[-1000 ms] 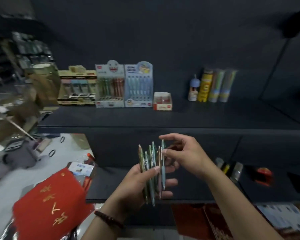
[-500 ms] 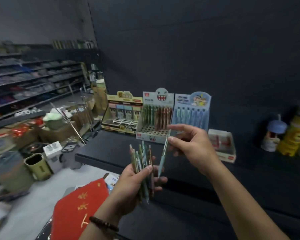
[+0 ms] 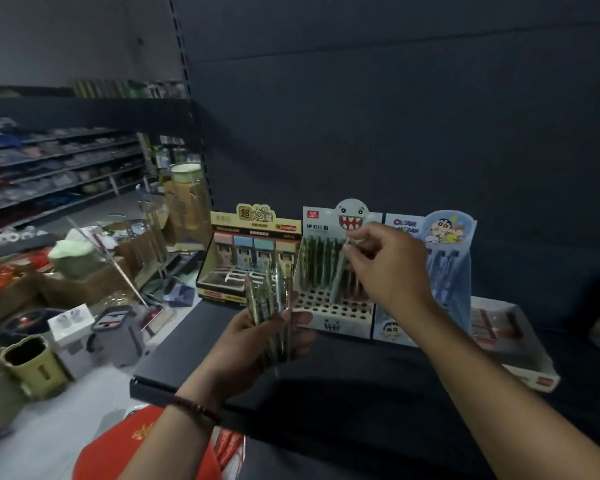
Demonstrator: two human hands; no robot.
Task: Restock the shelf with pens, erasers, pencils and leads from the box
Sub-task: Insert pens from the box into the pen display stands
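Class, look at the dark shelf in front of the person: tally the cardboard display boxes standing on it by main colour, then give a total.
Yellow display box: 1
White monster-face display box: 1
Blue cartoon display box: 1
White and red low box: 1
Total: 4

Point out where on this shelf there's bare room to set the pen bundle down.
Bare shelf lies in front of the display boxes, from the left hand to the flat tray. Crowded: the back row, where the toothy-face pen box, neighbouring boxes and right hand sit together.
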